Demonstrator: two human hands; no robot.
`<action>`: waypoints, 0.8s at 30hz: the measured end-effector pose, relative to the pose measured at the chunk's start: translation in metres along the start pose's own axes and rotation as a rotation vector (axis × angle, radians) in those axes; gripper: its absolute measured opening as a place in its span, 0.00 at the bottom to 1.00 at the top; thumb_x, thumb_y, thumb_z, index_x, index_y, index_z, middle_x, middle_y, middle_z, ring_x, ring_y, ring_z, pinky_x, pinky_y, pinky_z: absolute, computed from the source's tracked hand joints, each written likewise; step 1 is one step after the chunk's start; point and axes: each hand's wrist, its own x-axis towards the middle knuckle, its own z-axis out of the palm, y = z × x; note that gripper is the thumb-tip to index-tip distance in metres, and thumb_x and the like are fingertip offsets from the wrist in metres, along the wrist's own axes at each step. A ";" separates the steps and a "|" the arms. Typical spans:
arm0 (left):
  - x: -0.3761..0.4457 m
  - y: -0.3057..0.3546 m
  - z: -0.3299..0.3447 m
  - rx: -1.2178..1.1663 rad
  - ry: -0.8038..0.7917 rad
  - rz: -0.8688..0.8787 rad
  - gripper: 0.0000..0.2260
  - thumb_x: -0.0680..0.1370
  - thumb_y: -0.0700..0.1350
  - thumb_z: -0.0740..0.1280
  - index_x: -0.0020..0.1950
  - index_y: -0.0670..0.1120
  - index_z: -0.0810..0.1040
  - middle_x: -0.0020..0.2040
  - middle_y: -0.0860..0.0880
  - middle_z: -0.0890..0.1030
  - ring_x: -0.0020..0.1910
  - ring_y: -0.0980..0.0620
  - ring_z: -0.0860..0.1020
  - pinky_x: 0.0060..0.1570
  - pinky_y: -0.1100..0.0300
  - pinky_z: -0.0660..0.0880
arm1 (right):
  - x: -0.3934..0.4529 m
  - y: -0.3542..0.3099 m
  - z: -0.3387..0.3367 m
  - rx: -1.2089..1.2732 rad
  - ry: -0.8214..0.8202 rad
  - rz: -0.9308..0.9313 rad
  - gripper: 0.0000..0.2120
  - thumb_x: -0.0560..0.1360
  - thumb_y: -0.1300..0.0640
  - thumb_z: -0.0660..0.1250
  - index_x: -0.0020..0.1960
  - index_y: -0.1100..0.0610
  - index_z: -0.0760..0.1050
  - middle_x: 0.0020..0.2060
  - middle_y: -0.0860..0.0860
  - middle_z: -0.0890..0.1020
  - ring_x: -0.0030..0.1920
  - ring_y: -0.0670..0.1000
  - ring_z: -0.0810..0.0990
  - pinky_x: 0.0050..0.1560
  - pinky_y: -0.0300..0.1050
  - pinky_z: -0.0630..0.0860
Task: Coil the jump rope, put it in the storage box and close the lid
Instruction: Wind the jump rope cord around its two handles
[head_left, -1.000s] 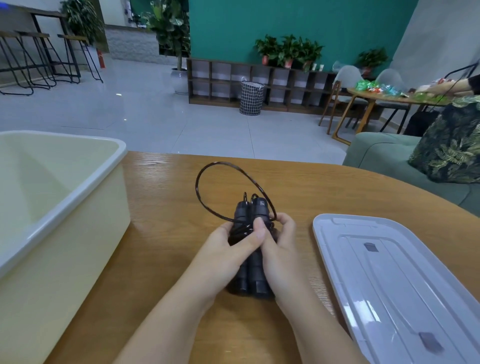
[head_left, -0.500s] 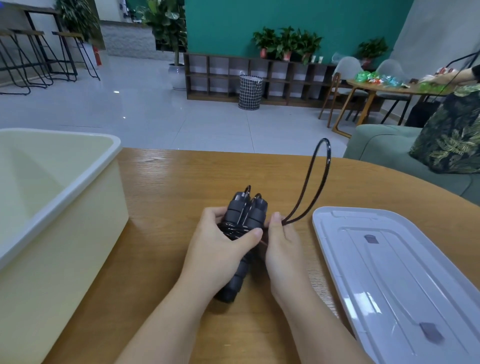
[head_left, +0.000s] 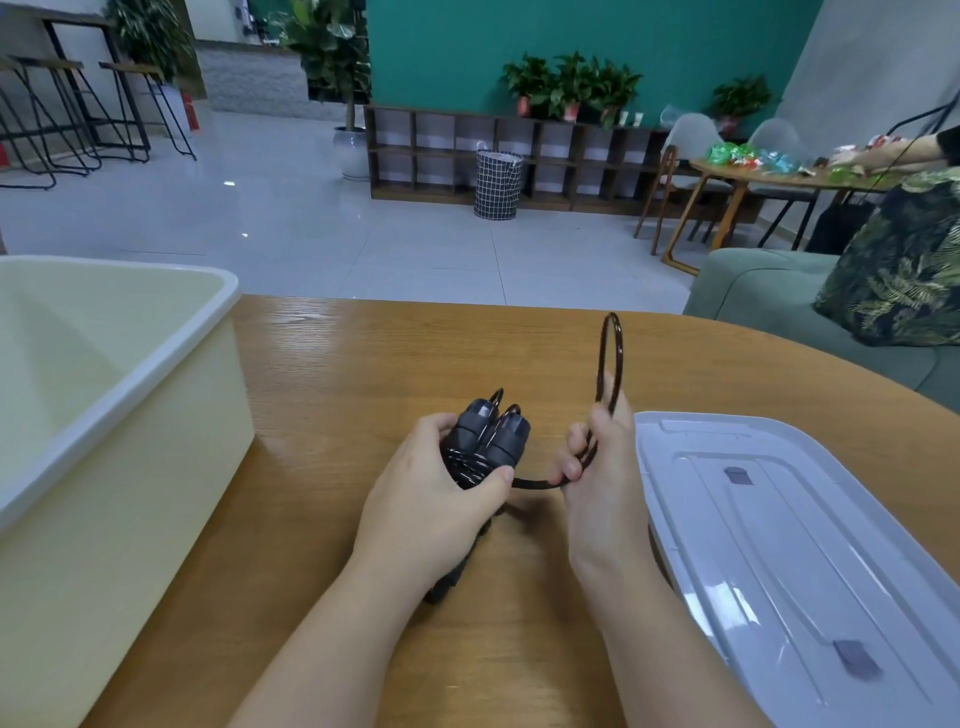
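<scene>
Wooden surface (head_left: 363, 374) carries everything. Nearest, the left hand (head_left: 436, 488) clamps the paired handles (head_left: 491, 434), their long axis running away from the person. Just right of the handles, the right hand (head_left: 597, 467) pinches the last rope loop (head_left: 610, 358), standing upright. Storage box (head_left: 130, 395) sits open left of them, lid (head_left: 789, 545) right.
</scene>
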 end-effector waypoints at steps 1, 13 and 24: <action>0.001 -0.001 0.000 -0.018 0.004 0.002 0.25 0.67 0.56 0.70 0.61 0.58 0.68 0.53 0.62 0.75 0.53 0.56 0.75 0.49 0.58 0.70 | 0.001 0.001 -0.001 -0.025 -0.010 0.028 0.20 0.67 0.36 0.58 0.58 0.37 0.71 0.30 0.41 0.70 0.27 0.43 0.63 0.36 0.40 0.66; 0.007 -0.007 -0.003 -0.214 0.140 -0.017 0.22 0.68 0.50 0.72 0.60 0.56 0.71 0.53 0.60 0.77 0.54 0.56 0.76 0.52 0.58 0.72 | -0.005 0.008 -0.008 -0.582 0.018 -0.108 0.06 0.77 0.50 0.64 0.47 0.43 0.80 0.43 0.43 0.82 0.45 0.41 0.80 0.45 0.34 0.72; -0.001 -0.005 0.005 -0.039 0.076 0.156 0.21 0.70 0.53 0.69 0.62 0.64 0.71 0.66 0.62 0.71 0.64 0.65 0.68 0.61 0.59 0.68 | -0.010 0.007 -0.001 -0.634 -0.080 -0.229 0.10 0.76 0.57 0.66 0.54 0.49 0.82 0.35 0.45 0.73 0.39 0.39 0.76 0.38 0.29 0.70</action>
